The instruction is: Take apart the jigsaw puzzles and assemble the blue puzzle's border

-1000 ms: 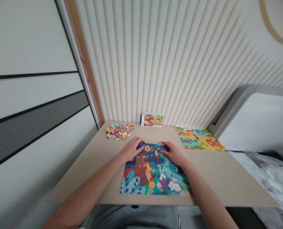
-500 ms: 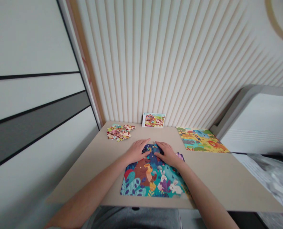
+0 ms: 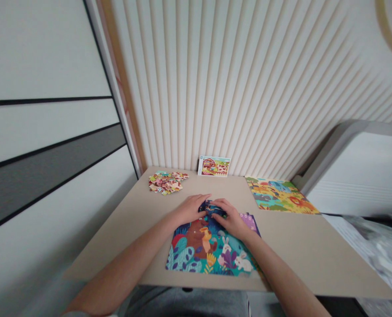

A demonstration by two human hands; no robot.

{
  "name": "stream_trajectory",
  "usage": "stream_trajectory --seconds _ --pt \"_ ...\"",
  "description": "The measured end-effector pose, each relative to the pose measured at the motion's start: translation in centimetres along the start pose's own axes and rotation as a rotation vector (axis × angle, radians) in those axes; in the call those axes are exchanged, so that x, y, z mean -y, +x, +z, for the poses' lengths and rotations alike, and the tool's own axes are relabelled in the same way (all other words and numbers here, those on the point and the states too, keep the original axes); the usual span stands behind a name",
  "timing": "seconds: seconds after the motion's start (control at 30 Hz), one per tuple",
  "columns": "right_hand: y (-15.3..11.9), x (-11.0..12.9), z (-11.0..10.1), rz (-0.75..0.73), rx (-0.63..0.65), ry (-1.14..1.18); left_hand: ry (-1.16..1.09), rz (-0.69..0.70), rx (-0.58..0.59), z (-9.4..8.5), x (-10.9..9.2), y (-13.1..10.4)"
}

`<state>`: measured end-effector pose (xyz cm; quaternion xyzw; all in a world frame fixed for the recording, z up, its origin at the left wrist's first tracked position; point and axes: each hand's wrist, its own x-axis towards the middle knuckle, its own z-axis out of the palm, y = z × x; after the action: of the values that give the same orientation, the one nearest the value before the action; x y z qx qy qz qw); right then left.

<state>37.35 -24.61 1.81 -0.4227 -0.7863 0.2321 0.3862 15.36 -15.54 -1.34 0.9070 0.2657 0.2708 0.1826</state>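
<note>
Near the front of the table [image 3: 291, 246], the left hand [image 3: 193, 208] and right hand [image 3: 229, 216] pinch the far part of the puzzle [image 3: 206, 241], probably light, stiff card, liable to split at its joints and best gripped by small sections.

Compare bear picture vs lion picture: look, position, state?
Colour: the bear picture is mostly dark blue, teal and brown; the lion picture is mostly yellow.
Position: the bear picture is near the table's front edge; the lion picture is at the far right.
Contact: left hand and right hand touch the bear picture; neither touches the lion picture.
Shared: both show animals.
</note>
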Motion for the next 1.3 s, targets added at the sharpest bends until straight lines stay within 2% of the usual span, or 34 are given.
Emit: stream_trajectory --seconds 0.1,0.2,0.33,0.53,0.63,0.73,0.8,0.87,1.0,1.13,1.3 --pt "0.1 -0.7 0.0 0.049 -0.015 -0.039 -0.041 -0.011 -0.024 0.1 0.2 0.1" --pt "0.1 -1.9 0.3 0.094 0.04 -0.141 -0.091 -0.035 -0.053 0.0 0.1 0.2" --pt "-0.1 -2.3 0.7 0.077 0.065 -0.192 -0.115 -0.067 -0.085 -0.3 -0.5 0.3" --pt "-0.2 -1.6 0.5 0.158 0.052 0.007 -0.049 -0.085 -0.154 -0.2 -1.5 0.2" --pt "-0.3 -1.3 0.2 0.19 -0.004 0.049 0.029 -0.134 -0.148 -0.3 -1.3 0.1" --pt "-0.4 -1.1 -0.3 0.215 -0.086 0.051 0.051 -0.232 -0.156 -1.1 -1.1 0.1" --pt "-0.5 -1.1 -0.8 0.234 -0.065 0.067 0.014 -0.286 -0.176 -2.0 -1.1 -0.1" --pt "-0.6 -0.9 -1.1 0.21 0.027 0.017 -0.031 -0.253 -0.148 -2.8 -1.3 -0.6" --pt "-1.1 -0.5 -1.3 0.117 0.156 -0.22 0.057 -0.064 0.029 -3.3 -1.6 -1.9" --pt "-1.3 -0.2 -1.0 0.092 0.185 -0.281 0.19 -0.031 0.112 -2.5 -1.9 -2.4" --pt "-1.3 0.3 -1.0 0.062 0.125 -0.195 0.172 0.009 0.131 -2.1 -2.6 -2.0"
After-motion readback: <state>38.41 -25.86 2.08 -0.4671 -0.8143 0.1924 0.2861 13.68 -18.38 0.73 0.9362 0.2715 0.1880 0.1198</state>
